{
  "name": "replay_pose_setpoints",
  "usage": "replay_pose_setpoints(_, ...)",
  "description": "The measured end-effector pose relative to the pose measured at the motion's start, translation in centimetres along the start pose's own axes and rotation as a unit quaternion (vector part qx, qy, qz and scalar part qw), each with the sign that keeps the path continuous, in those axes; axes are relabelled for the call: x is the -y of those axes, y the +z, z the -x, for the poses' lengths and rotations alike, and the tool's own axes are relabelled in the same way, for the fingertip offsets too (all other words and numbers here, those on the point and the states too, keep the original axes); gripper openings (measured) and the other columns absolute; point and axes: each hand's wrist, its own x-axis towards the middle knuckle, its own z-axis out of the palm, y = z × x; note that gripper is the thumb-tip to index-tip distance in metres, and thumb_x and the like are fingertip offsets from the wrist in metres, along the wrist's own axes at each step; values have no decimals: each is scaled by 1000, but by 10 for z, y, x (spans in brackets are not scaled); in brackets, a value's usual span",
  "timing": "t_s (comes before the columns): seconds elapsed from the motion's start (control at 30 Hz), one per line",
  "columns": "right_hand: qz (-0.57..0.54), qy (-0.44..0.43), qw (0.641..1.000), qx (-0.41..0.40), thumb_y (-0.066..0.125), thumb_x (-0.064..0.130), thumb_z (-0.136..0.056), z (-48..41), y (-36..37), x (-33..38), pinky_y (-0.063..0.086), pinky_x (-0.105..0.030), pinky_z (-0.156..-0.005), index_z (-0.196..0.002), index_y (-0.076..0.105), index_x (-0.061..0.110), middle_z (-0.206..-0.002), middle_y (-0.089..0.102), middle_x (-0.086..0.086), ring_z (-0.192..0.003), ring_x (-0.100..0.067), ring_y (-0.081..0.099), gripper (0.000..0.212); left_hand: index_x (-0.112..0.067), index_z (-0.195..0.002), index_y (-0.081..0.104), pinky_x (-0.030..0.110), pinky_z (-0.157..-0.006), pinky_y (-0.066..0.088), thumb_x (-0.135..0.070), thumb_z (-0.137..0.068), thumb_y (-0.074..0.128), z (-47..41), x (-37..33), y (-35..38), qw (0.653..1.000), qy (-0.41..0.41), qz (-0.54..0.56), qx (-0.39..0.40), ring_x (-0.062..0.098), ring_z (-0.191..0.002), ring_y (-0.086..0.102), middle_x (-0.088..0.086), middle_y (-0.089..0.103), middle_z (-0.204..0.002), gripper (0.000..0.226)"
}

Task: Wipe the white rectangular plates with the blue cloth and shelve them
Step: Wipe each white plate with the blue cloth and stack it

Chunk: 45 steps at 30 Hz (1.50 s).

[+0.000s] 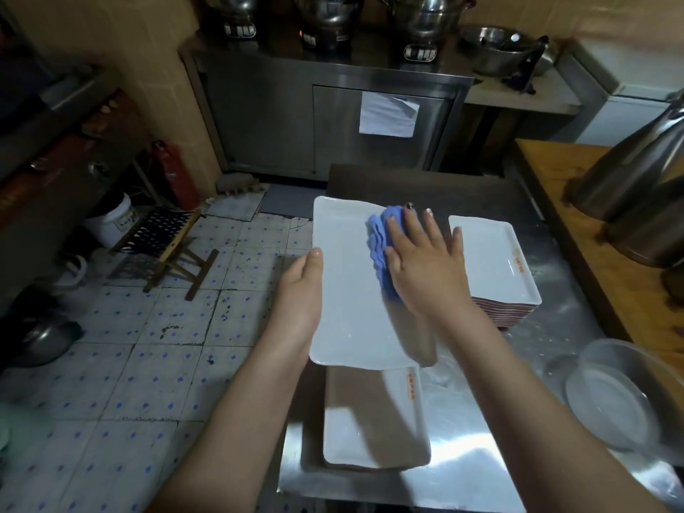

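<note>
A white rectangular plate (348,312) is held above the steel table's left edge. My left hand (301,294) grips its left rim, thumb on top. My right hand (425,268) lies flat with straight fingers, pressing the blue cloth (381,246) onto the plate's upper right part. A stack of white rectangular plates (496,261) stands to the right on the table. Another white plate (374,420) lies nearer to me, partly under the held one.
The steel table (462,438) carries a metal bowl (622,398) at the right. A wooden counter (599,224) with large metal pots stands further right. A folding stool (166,246) and a red extinguisher (177,172) stand on the tiled floor at the left.
</note>
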Motion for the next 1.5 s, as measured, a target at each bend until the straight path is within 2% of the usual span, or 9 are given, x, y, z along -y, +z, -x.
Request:
replay_pose_setpoints(0.23, -78, -65, 995, 21, 24, 35, -101, 47, 34, 23, -6, -40, -114, -151, 10, 30, -160, 3, 5, -146, -16, -4, 52, -24, -77, 58, 13, -41, 46, -34, -100, 37, -7, 6, -6, 1000, 3, -15, -15, 2, -48, 61, -8, 64, -67, 33)
replay_pose_setpoints(0.37, -54, -1, 998, -25, 24, 33, -101, 6, 21, 7, 3, -43, -115, -150, 18, 26, -159, 6, -2, -146, -23, 2, 49, -21, -80, 60, 17, -53, 51, -32, -100, 37, 2, 13, 4, 999, -15, -14, 30, 4, -58, 64, -8, 67, -72, 33)
replay_pose_setpoints(0.7, -266, 56, 962, -33, 41, 26, -99, 53, 56, 22, 28, -23, -102, -145, 35, 27, -158, 3, -7, -139, -25, 24, 46, -22, -75, 58, 11, -37, 44, -32, -100, 38, -10, 9, -12, 1000, -14, 10, -6, -3, -42, 59, -12, 63, -55, 33)
replay_pose_setpoints(0.87, -298, 97, 940, -134, 49, 20, -96, 42, 52, 9, 35, -26, -75, -138, 45, 25, -102, 40, -1, -86, -16, 45, 43, -25, -76, 60, 9, -45, 47, -31, -99, 40, 0, 21, -4, 1000, 9, -7, 14, -6, -49, 60, -13, 66, -64, 32)
replay_pose_setpoints(1.07, -334, 82, 927, -150, 62, 15, -90, 65, 50, -4, 36, -12, -71, -134, 52, 22, -100, 39, 2, -88, -14, 46, 45, -24, -86, 62, 20, -62, 51, -32, -100, 39, 21, 38, -2, 1000, -14, -13, 0, 7, -71, 65, -9, 68, -80, 28)
replay_pose_setpoints(1.2, -500, 102, 857, -76, 54, 19, -95, 75, 39, -18, 35, 4, -72, -118, 63, 23, -109, 50, 0, -93, -7, 53, 25, -20, -89, 62, 24, -68, 50, -31, -100, 38, 36, 50, -2, 999, -26, -22, -14, 14, -75, 64, -3, 68, -83, 29)
replay_pose_setpoints(1.3, -624, 154, 766, -27, 55, 15, -94, 84, 33, -31, 43, -5, -62, -102, 63, 35, -109, 58, 9, -85, 4, 57, 23, -18, -92, 62, 24, -67, 50, -30, -100, 38, 44, 62, -3, 998, -29, -41, -22, 14, -74, 64, -2, 67, -83, 28)
replay_pose_setpoints(1.43, -710, 230, 665, 3, 65, 12, -87, 95, 36, -50, 50, -22, -50, -116, 52, 32, -90, 65, 13, -73, -7, 67, 38, -21, -85, 64, 27, -69, 52, -31, -100, 39, 50, 86, -8, 996, -45, -75, -20, 14, -78, 65, -4, 68, -83, 31)
replay_pose_setpoints(1.5, -713, 243, 658, 13, 67, 11, -85, 99, 39, -57, 51, -26, -50, -117, 51, 30, -92, 68, 7, -74, -10, 69, 40, -23, -78, 65, 25, -64, 52, -33, -99, 41, 49, 96, -12, 993, -56, -106, -24, 15, -74, 66, -6, 69, -77, 33)
